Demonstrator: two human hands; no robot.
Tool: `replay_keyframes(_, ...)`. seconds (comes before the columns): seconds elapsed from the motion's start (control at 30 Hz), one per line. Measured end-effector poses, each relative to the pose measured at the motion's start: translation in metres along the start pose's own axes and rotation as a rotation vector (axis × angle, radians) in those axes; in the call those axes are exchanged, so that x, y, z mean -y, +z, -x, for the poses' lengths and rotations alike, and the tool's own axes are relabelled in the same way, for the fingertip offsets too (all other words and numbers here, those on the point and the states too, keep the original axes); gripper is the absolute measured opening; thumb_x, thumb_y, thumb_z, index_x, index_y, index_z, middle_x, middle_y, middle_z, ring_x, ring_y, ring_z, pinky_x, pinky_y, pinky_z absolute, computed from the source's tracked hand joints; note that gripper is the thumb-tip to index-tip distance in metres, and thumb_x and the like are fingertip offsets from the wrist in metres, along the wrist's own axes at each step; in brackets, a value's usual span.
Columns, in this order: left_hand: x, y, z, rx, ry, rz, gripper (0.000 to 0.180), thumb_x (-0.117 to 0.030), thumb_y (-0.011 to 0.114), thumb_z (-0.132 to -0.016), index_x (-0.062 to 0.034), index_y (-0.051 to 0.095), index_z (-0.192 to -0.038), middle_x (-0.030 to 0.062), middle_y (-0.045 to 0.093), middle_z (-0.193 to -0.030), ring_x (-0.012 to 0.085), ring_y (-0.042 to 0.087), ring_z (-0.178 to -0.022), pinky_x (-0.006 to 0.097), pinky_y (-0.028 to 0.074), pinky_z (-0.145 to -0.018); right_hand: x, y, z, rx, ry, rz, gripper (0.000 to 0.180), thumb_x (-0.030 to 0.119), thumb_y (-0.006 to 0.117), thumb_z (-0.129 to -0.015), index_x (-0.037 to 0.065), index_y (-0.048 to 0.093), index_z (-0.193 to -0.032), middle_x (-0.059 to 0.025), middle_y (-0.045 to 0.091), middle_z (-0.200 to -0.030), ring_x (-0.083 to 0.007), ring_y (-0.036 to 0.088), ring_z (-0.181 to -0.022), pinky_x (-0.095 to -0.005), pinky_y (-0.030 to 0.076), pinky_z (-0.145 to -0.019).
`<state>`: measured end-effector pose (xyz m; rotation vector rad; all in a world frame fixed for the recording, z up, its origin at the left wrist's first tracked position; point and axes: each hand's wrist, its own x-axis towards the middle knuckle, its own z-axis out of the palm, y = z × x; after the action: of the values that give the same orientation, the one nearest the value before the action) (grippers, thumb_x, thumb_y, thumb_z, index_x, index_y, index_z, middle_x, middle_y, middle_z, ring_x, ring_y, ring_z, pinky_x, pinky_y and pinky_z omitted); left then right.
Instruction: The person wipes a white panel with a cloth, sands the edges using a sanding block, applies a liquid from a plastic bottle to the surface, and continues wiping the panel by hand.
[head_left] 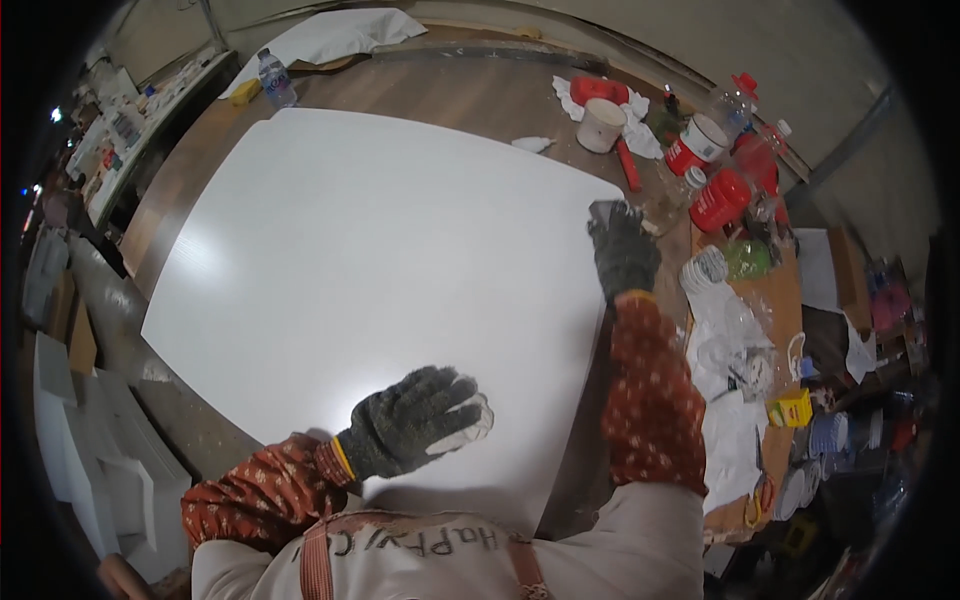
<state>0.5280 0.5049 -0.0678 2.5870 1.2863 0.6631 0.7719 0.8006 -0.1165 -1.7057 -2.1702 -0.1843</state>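
A large white panel [400, 240] with a glossy, smooth face lies flat across the wooden table in front of me. My left hand [415, 420], in a dark grey knit glove with a whitish coated palm, is over the panel's near part. Its fingers are extended and it holds nothing visible. At the panel's far right corner is my right hand [625, 250], gloved the same way, with its fingers curled. A small dark grey edge shows at those fingertips; what it belongs to cannot be made out.
Right of the panel stand a beige tub [600, 125], a red-lidded jar [721, 200], a white-and-red can [697, 144] and crumpled white paper [735, 400]. A water bottle [277, 78] and yellow sponge [244, 92] sit at the far left. White molded pieces [115, 470] lean at the lower left.
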Motion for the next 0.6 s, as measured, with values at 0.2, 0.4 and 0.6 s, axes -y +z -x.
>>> replay_keyframes(0.2,0.007,0.011,0.014,-0.057,0.047,-0.113,0.045,-0.028,0.063,-0.085,-0.0159,0.054,-0.127,0.0126,0.048,-0.136,0.0345,0.045,-0.126,0.048,0.038,-0.105,0.036,-0.107,0.233,0.112,-0.257,0.022,0.052,0.037,0.061,-0.088,0.001,0.050,-0.124,-0.0222,0.058,-0.113,-0.0385,0.059,-0.100,-0.0489,0.050,-0.082)
replay_keyframes(0.4,0.001,0.002,0.009,-0.053,0.002,-0.003,0.051,-0.028,0.066,-0.085,-0.0132,0.052,-0.132,0.0136,0.048,-0.138,0.0326,0.045,-0.129,0.048,0.037,-0.107,0.062,-0.149,0.273,-0.129,-0.371,0.237,0.048,0.032,0.063,-0.089,0.002,0.053,-0.126,-0.0220,0.057,-0.119,-0.0367,0.058,-0.103,-0.0476,0.050,-0.085)
replay_keyframes(0.6,0.007,0.026,0.008,-0.077,0.122,-0.097,0.055,-0.027,0.070,-0.080,-0.0123,0.052,-0.130,0.0130,0.047,-0.137,0.0333,0.043,-0.129,0.047,0.036,-0.108,0.029,-0.081,0.124,0.066,0.051,-0.003,0.032,0.031,0.056,-0.092,0.019,0.056,-0.122,-0.0123,0.060,-0.109,-0.0346,0.059,-0.096,-0.0467,0.049,-0.075)
